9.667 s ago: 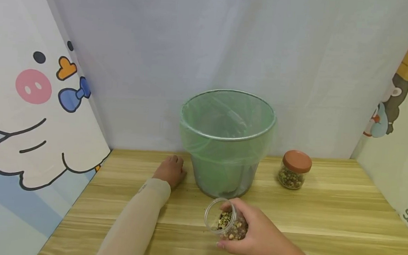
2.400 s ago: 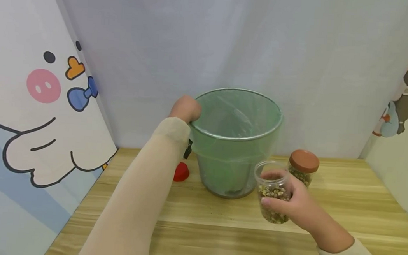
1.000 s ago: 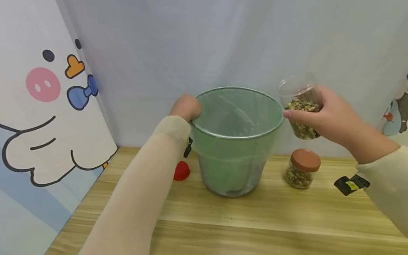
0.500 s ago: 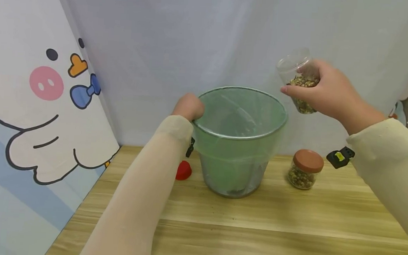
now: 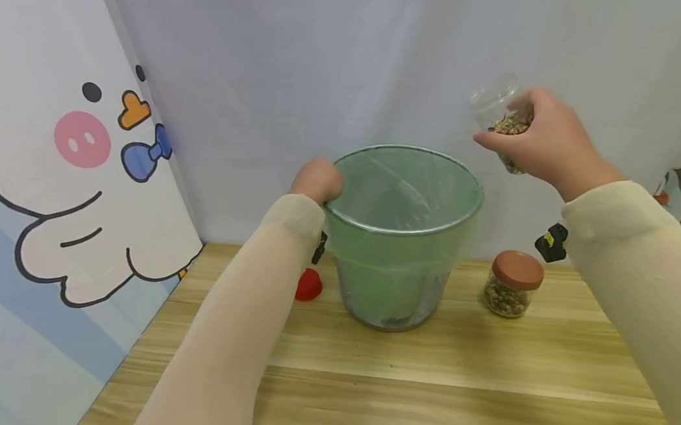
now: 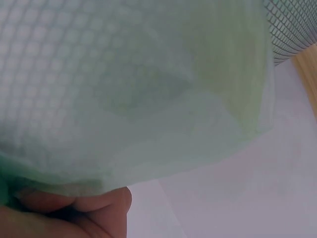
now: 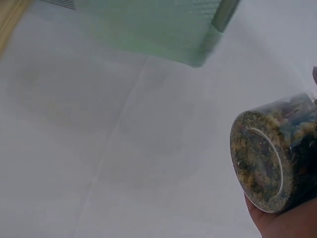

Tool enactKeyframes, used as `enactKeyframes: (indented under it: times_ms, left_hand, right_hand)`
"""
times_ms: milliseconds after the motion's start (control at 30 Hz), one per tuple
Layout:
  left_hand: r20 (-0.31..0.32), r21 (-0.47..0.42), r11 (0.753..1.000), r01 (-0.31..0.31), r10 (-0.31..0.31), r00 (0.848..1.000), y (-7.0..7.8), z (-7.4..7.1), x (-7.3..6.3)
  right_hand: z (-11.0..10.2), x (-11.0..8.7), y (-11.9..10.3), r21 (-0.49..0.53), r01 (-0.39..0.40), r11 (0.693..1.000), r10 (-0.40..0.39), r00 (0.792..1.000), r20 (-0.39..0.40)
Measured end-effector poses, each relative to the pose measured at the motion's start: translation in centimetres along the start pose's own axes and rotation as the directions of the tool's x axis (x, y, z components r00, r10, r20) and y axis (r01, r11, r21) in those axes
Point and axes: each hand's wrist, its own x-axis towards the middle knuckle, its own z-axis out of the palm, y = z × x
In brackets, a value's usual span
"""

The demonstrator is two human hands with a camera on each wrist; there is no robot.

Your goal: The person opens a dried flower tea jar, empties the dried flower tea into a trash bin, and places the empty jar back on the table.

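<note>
Green and thin, the liner (image 5: pixel 397 245) looks soft and slippery; your left hand (image 5: pixel 317 178) grips it at the bin's (image 5: pixel 390 300) left rim. Your right hand (image 5: pixel 550 137) wraps round the clear jar (image 5: pixel 499 112), tilted above and right of the bin. Probably light, stiff and smooth, it's best held round the body, off the mouth.

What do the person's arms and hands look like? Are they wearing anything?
The left sleeve and right sleeve are long, plain and cream. A small black gadget shows by the left wrist; a second black gadget, with a yellow patch, by the right. Neither the left hand nor the right hand wears a glove.
</note>
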Motion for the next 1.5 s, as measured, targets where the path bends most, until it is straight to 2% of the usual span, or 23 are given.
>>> enactKeyframes:
  times_ms: [467,700,900,1200,1500]
  left_hand:
    - [-0.007,0.053,0.998,-0.018,0.018,1.000,0.2,0.2,0.3]
    - [-0.020,0.020,0.999,-0.028,0.028,0.999,-0.1,0.1,0.1]
    - [-0.036,0.012,0.999,-0.030,0.031,0.999,-0.1,0.2,0.0]
    - [-0.006,0.016,1.000,-0.007,0.007,1.000,0.1,0.3,0.4]
    - [-0.010,-0.010,1.000,-0.002,0.002,1.000,0.1,0.2,0.1]
  right_hand:
    - [0.8,0.2,1.7,-0.146,0.046,0.988,-0.046,0.999,0.003]
    - [1.0,0.4,2.1,-0.221,0.083,0.972,-0.082,0.997,0.012]
    - [1.3,0.5,2.5,-0.311,0.148,0.939,-0.147,0.989,0.025]
    - [1.6,0.6,2.7,-0.393,0.189,0.900,-0.183,0.982,0.053]
    - [1.7,0.5,2.6,-0.492,0.291,0.820,-0.301,0.952,0.061]
